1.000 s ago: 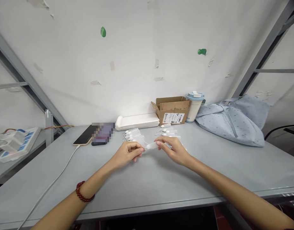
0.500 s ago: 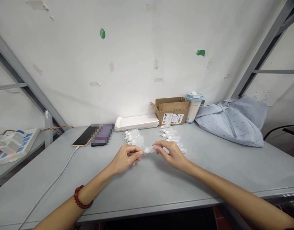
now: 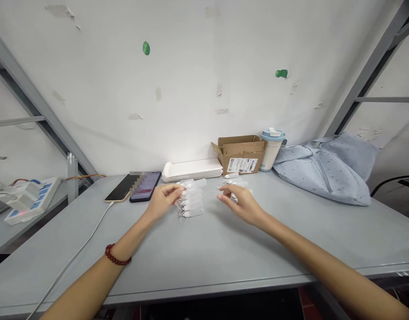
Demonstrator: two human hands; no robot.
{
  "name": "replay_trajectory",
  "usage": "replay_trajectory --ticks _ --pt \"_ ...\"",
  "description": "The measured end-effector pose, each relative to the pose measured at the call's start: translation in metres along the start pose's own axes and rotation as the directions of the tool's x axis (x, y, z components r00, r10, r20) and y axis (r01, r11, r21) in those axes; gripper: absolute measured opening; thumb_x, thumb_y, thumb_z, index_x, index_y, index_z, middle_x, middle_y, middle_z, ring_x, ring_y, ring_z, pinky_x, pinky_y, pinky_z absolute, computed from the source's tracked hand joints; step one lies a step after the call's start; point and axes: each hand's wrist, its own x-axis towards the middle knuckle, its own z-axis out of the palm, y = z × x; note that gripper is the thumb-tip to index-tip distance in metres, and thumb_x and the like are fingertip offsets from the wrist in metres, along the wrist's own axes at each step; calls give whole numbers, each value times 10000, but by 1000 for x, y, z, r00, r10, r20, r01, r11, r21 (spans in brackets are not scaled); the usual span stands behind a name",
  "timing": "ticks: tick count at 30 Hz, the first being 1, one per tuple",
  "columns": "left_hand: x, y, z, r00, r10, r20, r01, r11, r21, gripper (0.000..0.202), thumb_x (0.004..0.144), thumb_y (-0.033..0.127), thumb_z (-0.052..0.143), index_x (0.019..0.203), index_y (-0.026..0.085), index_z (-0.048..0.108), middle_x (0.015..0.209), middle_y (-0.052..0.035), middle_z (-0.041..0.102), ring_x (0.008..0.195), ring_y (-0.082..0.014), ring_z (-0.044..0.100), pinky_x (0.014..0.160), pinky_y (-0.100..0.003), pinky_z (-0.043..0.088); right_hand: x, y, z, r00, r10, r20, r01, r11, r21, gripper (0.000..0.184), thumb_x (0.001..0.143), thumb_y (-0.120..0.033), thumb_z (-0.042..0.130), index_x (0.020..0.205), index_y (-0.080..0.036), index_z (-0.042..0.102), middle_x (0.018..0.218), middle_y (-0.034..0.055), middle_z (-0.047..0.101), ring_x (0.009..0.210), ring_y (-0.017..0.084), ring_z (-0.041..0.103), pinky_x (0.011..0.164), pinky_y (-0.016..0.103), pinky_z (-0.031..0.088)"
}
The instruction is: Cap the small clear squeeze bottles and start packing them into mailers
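My left hand (image 3: 164,201) is closed in a pinch on a small translucent plastic tube (image 3: 199,183) at the upper end of the left group. Below the fingers, several similar tubes (image 3: 195,212) with white tips and thin string loops lie side by side on the grey table (image 3: 204,262). My right hand (image 3: 241,203) hovers to the right, thumb and forefinger apart, with nothing visible between them. It partly covers a second group of such tubes (image 3: 231,176).
Behind the tubes are a flat white stack (image 3: 194,169), an open cardboard box (image 3: 240,153) and a lidded cup (image 3: 271,151). A blue cloth bag (image 3: 324,173) lies at right. Two phones (image 3: 146,186), a white cable (image 3: 81,246) and a power strip (image 3: 33,202) are at left.
The tube that was between both hands is now with my left hand only, which has moved left and away to the left group. My right hand has let go and its fingers have parted.
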Motion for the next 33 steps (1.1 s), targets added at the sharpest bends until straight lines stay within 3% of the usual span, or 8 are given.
replay_trajectory --ticks 3,5,10,17,22,29,33 --pt "16 -22 -18 974 -12 -227 35 994 99 285 707 403 579 707 123 635 478 38 467 423 -71 384 458 -205 335 6 18 -7 1000 -5 -11 4 992 -126 177 852 -300 487 889 -160 587 757 52 633 717 168 571 650 278 426" --pt "23 -35 -24 959 -12 -284 65 982 176 312 719 418 556 713 117 638 457 43 452 413 -76 379 448 -205 322 10 29 -11 1000 12 -3 -12 979 -204 142 844 -266 499 848 -156 590 783 65 638 745 177 574 665 279 418" --pt "31 -55 -25 965 8 -261 67 958 278 335 713 428 550 741 114 665 483 28 516 420 -95 411 463 -218 328 14 39 -21 991 78 111 -35 937 -347 100 829 -219 523 809 -154 596 755 52 645 749 176 574 661 263 387" --pt "34 -66 -23 978 67 -198 18 917 399 324 736 389 536 843 132 703 760 -44 697 682 -185 581 651 -263 423 14 35 -24 976 113 186 -33 923 -384 122 833 -226 521 842 -143 609 783 57 653 733 163 572 650 252 373" --pt "34 -69 -22 980 70 -189 16 908 420 330 741 366 536 897 131 709 941 -82 710 835 -229 627 755 -303 457 13 31 -24 972 110 207 -18 916 -401 120 836 -229 526 832 -144 610 770 57 649 757 174 564 665 259 366" --pt "34 -69 -22 976 47 -212 56 888 456 347 743 332 524 938 109 705 949 -104 707 840 -236 638 760 -313 474 13 28 -26 974 97 206 -10 922 -388 125 840 -233 521 843 -145 609 776 60 647 751 170 566 658 253 363" --pt "35 -69 -22 977 28 -211 82 864 497 365 741 301 506 1007 129 686 784 -71 724 716 -224 635 724 -328 475 13 27 -27 973 85 213 2 926 -378 134 837 -243 521 835 -143 610 775 63 647 755 172 568 661 255 371"
